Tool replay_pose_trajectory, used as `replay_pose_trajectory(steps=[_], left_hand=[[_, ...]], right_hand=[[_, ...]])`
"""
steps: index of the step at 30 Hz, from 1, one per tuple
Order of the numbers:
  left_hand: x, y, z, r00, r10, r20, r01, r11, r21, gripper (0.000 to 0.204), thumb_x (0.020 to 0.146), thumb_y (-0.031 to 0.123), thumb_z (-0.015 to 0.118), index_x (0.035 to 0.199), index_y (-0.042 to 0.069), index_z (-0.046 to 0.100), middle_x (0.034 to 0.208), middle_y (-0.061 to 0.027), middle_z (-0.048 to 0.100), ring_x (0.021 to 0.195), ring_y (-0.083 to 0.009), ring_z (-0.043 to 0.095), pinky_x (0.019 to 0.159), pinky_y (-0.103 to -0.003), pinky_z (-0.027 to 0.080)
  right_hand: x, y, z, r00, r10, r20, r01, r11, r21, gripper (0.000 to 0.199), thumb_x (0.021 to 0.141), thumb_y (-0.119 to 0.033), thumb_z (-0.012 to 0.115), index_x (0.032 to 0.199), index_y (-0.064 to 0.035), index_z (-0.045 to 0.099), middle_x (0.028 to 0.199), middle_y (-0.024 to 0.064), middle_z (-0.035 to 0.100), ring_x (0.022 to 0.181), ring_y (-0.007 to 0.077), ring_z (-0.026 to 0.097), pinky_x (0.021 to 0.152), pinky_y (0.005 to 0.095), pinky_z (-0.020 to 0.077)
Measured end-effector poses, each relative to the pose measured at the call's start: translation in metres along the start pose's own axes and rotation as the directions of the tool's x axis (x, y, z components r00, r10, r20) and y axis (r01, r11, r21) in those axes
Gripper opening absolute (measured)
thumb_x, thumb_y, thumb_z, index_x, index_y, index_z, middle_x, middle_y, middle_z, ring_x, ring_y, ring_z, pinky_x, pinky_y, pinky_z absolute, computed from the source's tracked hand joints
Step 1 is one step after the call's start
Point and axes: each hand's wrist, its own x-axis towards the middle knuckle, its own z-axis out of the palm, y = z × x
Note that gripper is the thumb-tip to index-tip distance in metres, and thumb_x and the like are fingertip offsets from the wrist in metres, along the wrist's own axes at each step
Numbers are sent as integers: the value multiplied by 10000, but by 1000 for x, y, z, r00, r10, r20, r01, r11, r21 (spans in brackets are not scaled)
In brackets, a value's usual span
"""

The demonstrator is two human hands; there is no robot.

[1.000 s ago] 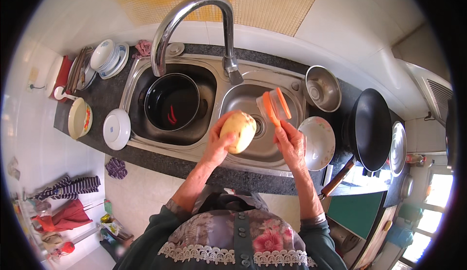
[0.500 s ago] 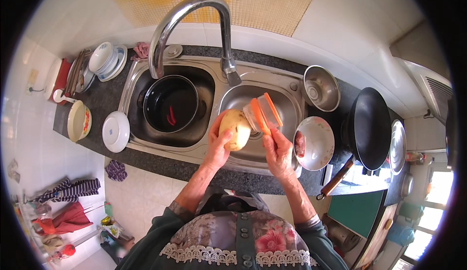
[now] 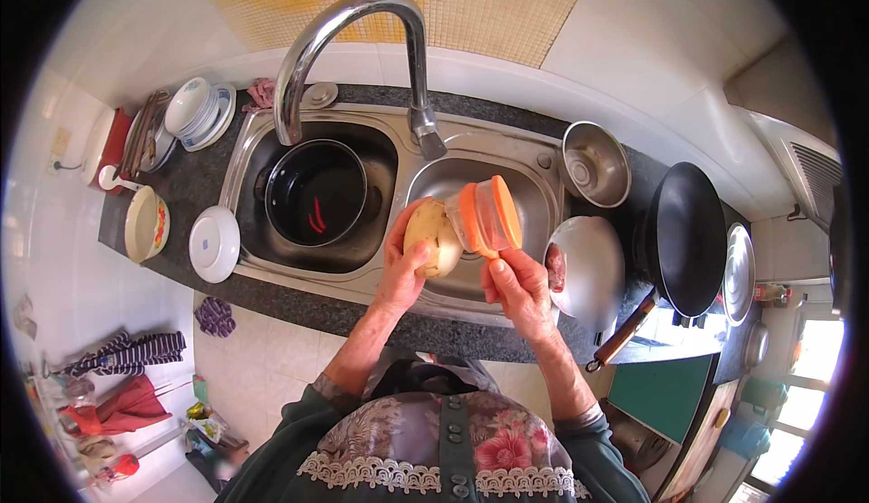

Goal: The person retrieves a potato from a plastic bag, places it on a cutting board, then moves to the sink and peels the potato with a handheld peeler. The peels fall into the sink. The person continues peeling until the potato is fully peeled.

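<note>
Over the right sink basin (image 3: pixel 534 172), my left hand (image 3: pixel 402 268) is wrapped around a pale, mostly peeled potato (image 3: pixel 433 239) with brownish spots. My right hand (image 3: pixel 520 293) pinches the lower end of a peeler with a clear container body and orange bands (image 3: pixel 491 220). The peeler's left end meets the potato's right side; the blade itself does not show. In the left basin, a black pot (image 3: pixel 317 161) holds dark-looking contents and thin red chili peppers (image 3: pixel 317 216).
A chrome faucet (image 3: pixel 362 3) arches above the left basin. Right of the sink sit a steel bowl (image 3: pixel 597 163), a white bowl (image 3: pixel 593 263) with meat on its left side, and a black wok (image 3: pixel 692 240). A white dish (image 3: pixel 215 244) and stacked bowls (image 3: pixel 192 109) stand left.
The peeler has turned in my right hand and shifted slightly, so its orange end faces right. My left hand keeps the potato in nearly the same spot.
</note>
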Motion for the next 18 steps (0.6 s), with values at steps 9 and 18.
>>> replay_pose_trajectory(steps=[9,18], left_hand=[[-4,5,4,995,18,95,-15,999,-39,731,693,325,723,1279,14,417,1196,-103,520,1084,-194,525,917,-329,441],[-6,0,4,999,-12,51,12,1000,-1,709,720,293,697,1296,11,394,1206,-99,508,1098,-186,511,918,-319,431]], right_hand=[[-2,4,-14,976,-29,-217,10,996,-89,221,934,-163,494,1084,-6,540,677,-21,482,551,30,397,471,166,322],[-9,4,-14,998,-8,-58,0,990,-145,300,938,-198,492,1167,-5,504,702,-8,497,544,37,385,469,164,300]])
